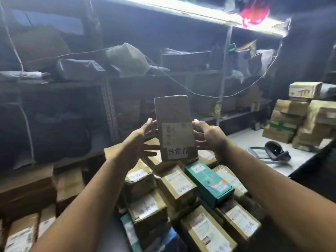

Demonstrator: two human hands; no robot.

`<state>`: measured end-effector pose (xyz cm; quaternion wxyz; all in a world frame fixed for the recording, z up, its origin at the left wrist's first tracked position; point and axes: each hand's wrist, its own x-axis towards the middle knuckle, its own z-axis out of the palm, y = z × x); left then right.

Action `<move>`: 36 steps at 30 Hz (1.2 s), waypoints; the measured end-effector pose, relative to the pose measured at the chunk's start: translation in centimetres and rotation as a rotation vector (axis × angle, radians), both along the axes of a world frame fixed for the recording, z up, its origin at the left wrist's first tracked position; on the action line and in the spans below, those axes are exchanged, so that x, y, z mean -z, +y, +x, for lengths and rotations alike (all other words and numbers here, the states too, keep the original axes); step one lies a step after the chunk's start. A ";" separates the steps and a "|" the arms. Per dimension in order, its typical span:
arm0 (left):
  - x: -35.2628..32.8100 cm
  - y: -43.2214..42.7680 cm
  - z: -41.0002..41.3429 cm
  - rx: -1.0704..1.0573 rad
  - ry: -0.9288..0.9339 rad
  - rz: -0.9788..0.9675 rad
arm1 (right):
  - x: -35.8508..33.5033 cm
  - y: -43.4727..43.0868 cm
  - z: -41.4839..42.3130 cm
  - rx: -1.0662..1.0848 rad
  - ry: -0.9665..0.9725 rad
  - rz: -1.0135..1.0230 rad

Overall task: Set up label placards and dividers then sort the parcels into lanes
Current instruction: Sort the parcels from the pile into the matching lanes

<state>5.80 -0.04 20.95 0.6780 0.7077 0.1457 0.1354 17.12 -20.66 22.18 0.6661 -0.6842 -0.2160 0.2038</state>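
At the far left, flat brown cardboard boxes point(27, 190) lay low in the dim light, in front of a grey metal shelving rack point(109, 106) full of wrapped parcels. The left hand point(141, 142) was open, its fingers spread, with the thumb touching the left edge of the tall brown cardboard placard point(174, 128). This placard stood upright above the heap of labelled brown parcels point(174, 186), and its lower edge seemed to rest on them. It carried a printed shipping label and a white strip with handwritten characters. The right hand point(209, 139) grasped the placard's right edge with thumb and fingers. Below, a green carton point(207, 180) lay tilted among the parcels. Further right were a white table point(272, 153) and a dark scanner-like device point(276, 151).

To do this step well, the person should probably press the placard down between firm parcels, keep the handwritten strip facing forward, and let go only when it stands alone.
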 end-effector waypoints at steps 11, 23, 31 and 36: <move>3.4 -9.0 12.5 -0.025 0.119 -0.065 | 4.1 -8.8 11.5 -0.049 0.000 -0.132; 6.9 -6.9 27.5 0.009 0.209 -0.093 | 7.0 -6.6 25.3 0.034 -0.005 -0.213; 8.1 -6.1 37.0 -0.052 0.233 -0.140 | 9.0 -4.2 35.2 0.030 0.010 -0.165; 10.3 -6.3 41.2 -0.204 0.284 -0.184 | 12.6 -1.4 41.1 -0.069 0.079 -0.169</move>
